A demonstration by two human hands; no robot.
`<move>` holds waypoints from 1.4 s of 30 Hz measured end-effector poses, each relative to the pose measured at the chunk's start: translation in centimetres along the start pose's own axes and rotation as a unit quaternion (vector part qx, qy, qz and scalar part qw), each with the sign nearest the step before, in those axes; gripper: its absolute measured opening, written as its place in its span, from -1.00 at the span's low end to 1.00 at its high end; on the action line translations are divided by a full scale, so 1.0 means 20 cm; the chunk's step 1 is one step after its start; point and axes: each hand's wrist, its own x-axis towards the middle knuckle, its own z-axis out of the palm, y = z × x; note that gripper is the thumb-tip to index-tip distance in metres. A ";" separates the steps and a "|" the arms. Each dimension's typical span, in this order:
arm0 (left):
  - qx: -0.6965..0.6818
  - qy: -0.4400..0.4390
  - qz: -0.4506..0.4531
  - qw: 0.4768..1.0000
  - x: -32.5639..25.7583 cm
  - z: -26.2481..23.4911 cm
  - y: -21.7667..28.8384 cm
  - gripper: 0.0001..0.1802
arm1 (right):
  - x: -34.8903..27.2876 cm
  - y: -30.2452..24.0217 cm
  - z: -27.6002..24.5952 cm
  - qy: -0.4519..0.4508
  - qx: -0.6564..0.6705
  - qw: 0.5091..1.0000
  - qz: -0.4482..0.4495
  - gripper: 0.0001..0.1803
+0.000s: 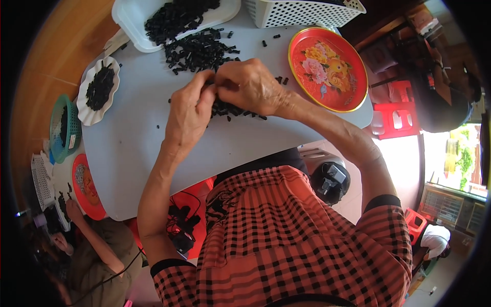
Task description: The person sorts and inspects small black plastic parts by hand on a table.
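My left hand (186, 115) and my right hand (251, 88) meet over the middle of the table, fingertips pinched close together. Whatever sits between their fingers is mostly covered; only a dark bit shows, too small to name. Under and just beyond the hands lie loose small black parts, short and tube-like, in a heap (202, 50). Some more of these black pieces (238, 111) are scattered beneath my right wrist. A white tray (128, 25) at the far side holds another pile of them.
On the grey table (138, 148) stand a scalloped white dish (84, 113) with black pieces, a red floral tray (327, 69) and a white perforated basket (307, 16). Left of it are a green basket (74, 134) and a co-worker's hand (74, 210). Red stools (396, 115) stand right.
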 end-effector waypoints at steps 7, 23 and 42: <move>-0.002 -0.011 -0.063 0.998 0.01 -0.09 -0.10 -0.82 | -0.01 0.03 -0.05 0.004 -0.077 0.997 -0.023 -0.84; 0.464 0.106 -0.101 0.874 0.15 -0.87 -0.84 -0.66 | 0.17 0.44 -0.20 -0.097 -0.288 0.946 0.114 -0.81; -0.092 0.061 -0.131 0.985 -0.20 -0.15 0.02 -0.80 | 0.28 0.34 0.06 -0.057 -0.114 0.989 -0.068 -0.81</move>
